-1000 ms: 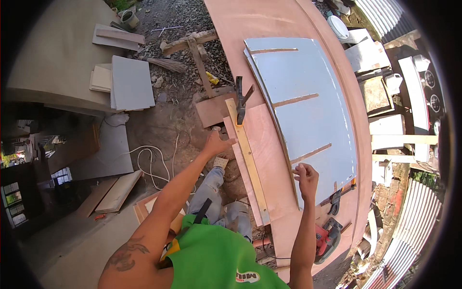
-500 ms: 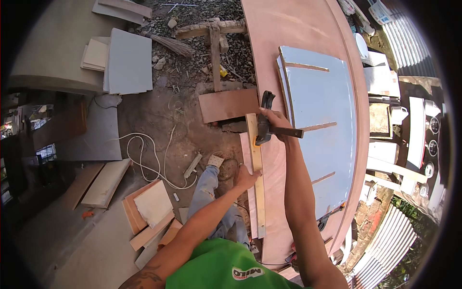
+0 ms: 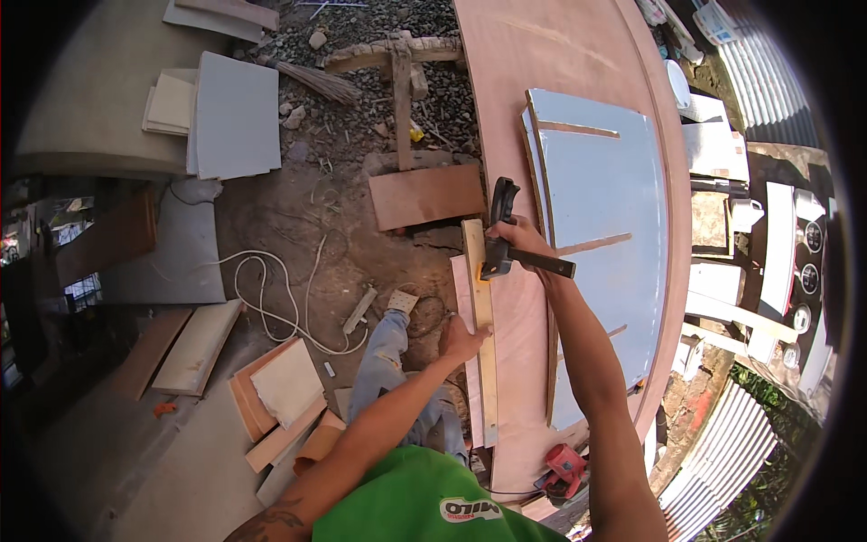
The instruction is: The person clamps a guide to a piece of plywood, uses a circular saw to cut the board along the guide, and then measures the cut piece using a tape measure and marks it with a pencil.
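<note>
My right hand (image 3: 520, 237) is closed around a black bar clamp (image 3: 502, 200). The clamp's lower jaw sits over the upper part of a narrow pale wood strip (image 3: 488, 388), with a bit of orange beside it. Its bar points right, above the plywood. The strip lies lengthwise along the left edge of a large reddish plywood sheet (image 3: 519, 388). My left hand (image 3: 462, 340) grips the strip at that edge, lower down than the clamp. Some of its fingers are hidden under the edge.
Light-blue panels (image 3: 601, 199) with wood battens lie on the plywood. A red power tool (image 3: 566, 465) rests near my right forearm. On the ground at left are a white cord (image 3: 293, 316), board offcuts (image 3: 284, 388) and a stack of grey boards (image 3: 235, 117). A rough wooden trestle (image 3: 403, 99) stands beyond.
My right hand and the clamp have shifted slightly down, and my right forearm has swung to the right, uncovering the red power tool. My left hand stays on the strip.
</note>
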A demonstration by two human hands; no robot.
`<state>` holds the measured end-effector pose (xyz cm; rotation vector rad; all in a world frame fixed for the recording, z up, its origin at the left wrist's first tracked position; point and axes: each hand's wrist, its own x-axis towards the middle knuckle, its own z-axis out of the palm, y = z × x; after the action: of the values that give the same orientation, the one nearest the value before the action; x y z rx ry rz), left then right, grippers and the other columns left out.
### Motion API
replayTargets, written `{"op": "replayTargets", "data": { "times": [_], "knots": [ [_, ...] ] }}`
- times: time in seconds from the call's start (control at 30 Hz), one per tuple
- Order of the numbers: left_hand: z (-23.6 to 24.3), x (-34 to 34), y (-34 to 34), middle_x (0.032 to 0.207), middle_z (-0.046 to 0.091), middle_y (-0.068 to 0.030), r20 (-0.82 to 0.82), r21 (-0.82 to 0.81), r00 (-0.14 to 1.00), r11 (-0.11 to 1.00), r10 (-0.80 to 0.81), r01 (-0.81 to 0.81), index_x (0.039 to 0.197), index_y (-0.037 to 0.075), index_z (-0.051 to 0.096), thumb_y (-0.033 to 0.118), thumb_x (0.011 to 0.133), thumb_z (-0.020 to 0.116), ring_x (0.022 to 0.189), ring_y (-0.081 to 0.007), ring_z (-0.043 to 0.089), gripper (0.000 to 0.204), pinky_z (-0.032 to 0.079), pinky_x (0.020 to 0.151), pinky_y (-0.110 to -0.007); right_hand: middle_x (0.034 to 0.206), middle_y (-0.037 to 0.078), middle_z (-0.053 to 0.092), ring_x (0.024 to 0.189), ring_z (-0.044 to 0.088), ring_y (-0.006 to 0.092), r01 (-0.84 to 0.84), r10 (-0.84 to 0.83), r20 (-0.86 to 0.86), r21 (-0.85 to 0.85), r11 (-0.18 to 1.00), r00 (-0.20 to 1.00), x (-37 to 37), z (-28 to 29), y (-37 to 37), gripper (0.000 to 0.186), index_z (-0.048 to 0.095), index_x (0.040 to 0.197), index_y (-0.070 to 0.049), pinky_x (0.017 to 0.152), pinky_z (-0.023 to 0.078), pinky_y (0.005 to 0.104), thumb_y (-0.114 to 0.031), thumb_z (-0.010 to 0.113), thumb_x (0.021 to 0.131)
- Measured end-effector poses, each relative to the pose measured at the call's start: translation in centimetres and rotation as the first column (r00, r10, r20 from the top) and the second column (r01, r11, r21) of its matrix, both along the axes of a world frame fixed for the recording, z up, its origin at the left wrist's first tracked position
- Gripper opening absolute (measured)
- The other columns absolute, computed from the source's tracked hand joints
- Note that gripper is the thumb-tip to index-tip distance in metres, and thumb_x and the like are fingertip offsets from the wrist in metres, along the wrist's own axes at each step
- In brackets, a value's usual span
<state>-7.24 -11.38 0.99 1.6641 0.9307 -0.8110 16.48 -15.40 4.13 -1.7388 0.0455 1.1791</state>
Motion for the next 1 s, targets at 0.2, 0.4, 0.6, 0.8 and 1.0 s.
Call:
{"op": "replayTargets", "data": {
  "times": [0.2,0.4,0.6,0.8,1.0],
  "knots": [
    [-0.2,-0.1,0.0,0.117,0.06,-0.0258,-0.006,-0.001,1.0,1.0,0.0,0.0,0.115,-0.004,0.054,0.057,0.073,0.075,0.112,-0.0389,0.058,0.077,0.047,0.092,-0.047,0.077,0.004,0.06,0.068,0.056,0.0134,-0.031,0.031,-0.009,0.025,0.999,0.999,0.3,-0.9,-0.3,0.031,0.064,0.09,0.004,0.062,0.045,0.029,-0.024,0.067,0.077],
    [0.0,0.4,-0.1,0.119,0.059,-0.0247,-0.029,-0.049,1.0,0.999,0.002,-0.004,0.117,-0.004,0.053,0.056,0.074,0.075,0.114,-0.0389,0.057,0.077,0.047,0.093,-0.047,0.08,0.004,0.061,0.071,0.058,0.0139,-0.088,0.088,-0.031,-0.007,0.996,0.996,1.1,-0.7,-0.9,0.036,0.065,0.091,0.002,0.064,0.047,0.029,-0.031,0.07,0.079],
    [-1.5,-0.6,-0.2,0.12,0.059,-0.0252,-0.008,-0.026,0.999,0.999,0.033,-0.034,0.117,-0.003,0.053,0.055,0.075,0.074,0.114,-0.0381,0.057,0.075,0.046,0.094,-0.047,0.081,0.004,0.061,0.072,0.059,0.0119,-0.026,-0.024,-0.177,-0.274,0.961,0.984,2.6,0.6,2.6,0.057,0.066,0.095,-0.001,0.059,0.048,0.0302,-0.054,0.073,0.076],
    [-0.5,0.2,-0.2,0.118,0.059,-0.0251,-0.057,-0.065,0.998,0.997,0.028,-0.031,0.117,-0.003,0.054,0.055,0.075,0.074,0.114,-0.0387,0.057,0.074,0.046,0.095,-0.047,0.084,0.006,0.061,0.073,0.06,0.0129,-0.188,0.162,-0.117,-0.262,0.946,0.98,3.2,-0.7,2.2,0.064,0.061,0.102,0.001,0.062,0.051,0.0312,-0.056,0.073,0.075],
    [-0.3,-0.1,0.2,0.117,0.06,-0.0249,-0.07,-0.044,0.997,0.998,0.045,-0.048,0.116,-0.003,0.054,0.054,0.075,0.074,0.113,-0.0396,0.057,0.073,0.047,0.094,-0.047,0.087,0.011,0.064,0.076,0.061,0.0174,-0.193,0.191,-0.027,-0.182,0.964,0.981,0.9,3.7,2.1,0.064,0.061,0.102,0.007,0.068,0.051,0.0316,-0.049,0.075,0.075]
  ]
}}
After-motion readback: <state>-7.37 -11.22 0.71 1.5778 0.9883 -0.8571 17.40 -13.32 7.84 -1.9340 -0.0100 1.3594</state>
